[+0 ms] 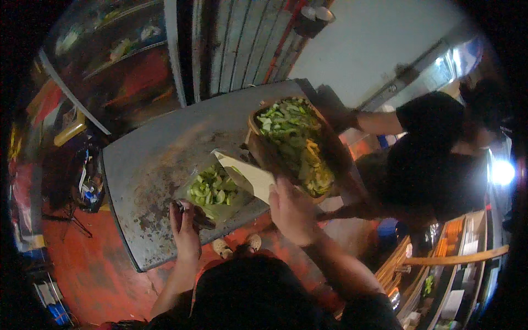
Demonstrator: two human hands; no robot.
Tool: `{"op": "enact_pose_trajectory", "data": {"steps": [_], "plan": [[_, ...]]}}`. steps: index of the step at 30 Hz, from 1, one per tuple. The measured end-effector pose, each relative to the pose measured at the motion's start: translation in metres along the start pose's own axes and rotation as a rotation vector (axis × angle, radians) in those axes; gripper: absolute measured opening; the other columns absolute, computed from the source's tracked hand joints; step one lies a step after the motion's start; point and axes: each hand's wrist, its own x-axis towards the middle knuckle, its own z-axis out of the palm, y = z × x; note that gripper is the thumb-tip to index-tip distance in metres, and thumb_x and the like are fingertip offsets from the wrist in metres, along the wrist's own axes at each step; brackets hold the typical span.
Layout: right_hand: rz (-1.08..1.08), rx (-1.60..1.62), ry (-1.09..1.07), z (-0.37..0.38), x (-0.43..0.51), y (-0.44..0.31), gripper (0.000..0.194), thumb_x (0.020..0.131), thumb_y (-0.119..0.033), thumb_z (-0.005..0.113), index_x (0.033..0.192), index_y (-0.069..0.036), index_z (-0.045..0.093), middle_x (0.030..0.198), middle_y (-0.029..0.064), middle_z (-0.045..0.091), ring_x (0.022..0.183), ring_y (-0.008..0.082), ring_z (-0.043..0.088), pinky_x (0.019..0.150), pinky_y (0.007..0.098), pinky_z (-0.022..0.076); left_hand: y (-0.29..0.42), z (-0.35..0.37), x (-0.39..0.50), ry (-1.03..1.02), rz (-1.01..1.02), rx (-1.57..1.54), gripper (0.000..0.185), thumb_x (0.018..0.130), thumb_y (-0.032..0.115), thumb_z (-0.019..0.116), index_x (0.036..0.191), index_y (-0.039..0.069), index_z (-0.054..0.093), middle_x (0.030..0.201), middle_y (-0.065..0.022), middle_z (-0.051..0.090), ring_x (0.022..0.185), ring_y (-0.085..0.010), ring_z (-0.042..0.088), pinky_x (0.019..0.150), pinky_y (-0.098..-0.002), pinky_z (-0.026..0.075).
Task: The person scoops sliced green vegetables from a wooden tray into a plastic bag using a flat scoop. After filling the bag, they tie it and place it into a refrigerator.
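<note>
Chopped pale-green vegetable pieces lie in a clear plastic bag on a worn grey table. The bag's near-left edge is pinched in the fingers of my left hand. My right hand grips a cream-coloured flat scoop, tilted with its far end over the bag. A small green piece lies near the scoop's edge. Right of the scoop is an oblong brown tub, which holds cut green vegetables and yellow-orange pieces.
Across the tub, a person in dark clothes reaches an arm towards it. Shelves stand at the far left. A black basket sits beside the table's left edge. Wooden racks are at the lower right, over a red floor.
</note>
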Motion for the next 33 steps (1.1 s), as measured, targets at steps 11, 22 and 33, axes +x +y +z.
{"op": "enact_pose_trajectory", "data": {"steps": [11,22,33], "plan": [[0.654,0.832,0.713,-0.054,-0.093,0.095,0.046,0.097,-0.02,0.056,0.138,-0.002,0.046,0.126,0.015,0.057,0.11,0.0273,0.058,0.094,0.0401,0.0488,0.042,0.0,0.006,-0.129,0.918,0.742,0.043,0.093,0.008,0.063,0.134,0.008,0.049,0.119,-0.0115,0.062,0.11,-0.0258,0.061,0.091,-0.0395,0.05],[0.61,0.801,0.848,-0.082,-0.122,0.199,0.065,0.097,-0.028,0.059,0.151,-0.004,0.033,0.132,0.017,0.051,0.115,0.0282,0.054,0.093,0.0425,0.0483,-0.188,0.086,0.051,-0.809,0.792,1.568,0.048,0.091,0.008,0.056,0.135,-0.007,0.043,0.138,-0.0319,0.047,0.119,-0.0434,0.057,0.093,-0.0475,0.053],[0.138,0.473,0.528,-0.123,-0.007,0.243,0.045,0.103,-0.02,0.052,0.14,0.003,0.041,0.123,0.0238,0.061,0.109,0.0373,0.062,0.094,0.0428,0.0493,-0.16,0.141,0.074,-0.385,0.151,1.413,0.053,0.094,0.001,0.048,0.145,0.001,0.034,0.126,-0.0295,0.05,0.112,-0.0477,0.058,0.091,-0.0533,0.053]]}}
